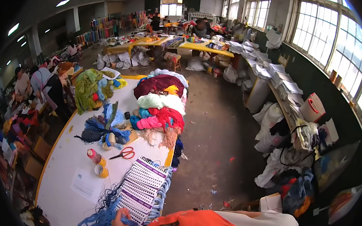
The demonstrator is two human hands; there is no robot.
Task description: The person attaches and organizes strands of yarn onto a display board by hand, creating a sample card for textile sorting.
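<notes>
My left hand (122,225) is at the bottom of the white table, its fingers closed on blue yarn (99,225) beside a printed card (140,190) with rows of dark marks and purple bands. Blue strands line the card's right edge and spread out to its left. My right hand does not show; an orange and white garment covers the bottom centre. Above the card lie red-handled scissors (127,152), with a pink thread cone (94,155) and a yellow roll (101,171) to their left. A printed sheet (87,184) lies flat left of the card.
Coloured yarn (160,106) is heaped along the table's right side, green yarn (89,89) at its far end. Concrete floor (215,131) lies to the right, then white bags (271,124) and a paper-laden shelf (285,86). Co-workers stand at the left (51,85) and far back.
</notes>
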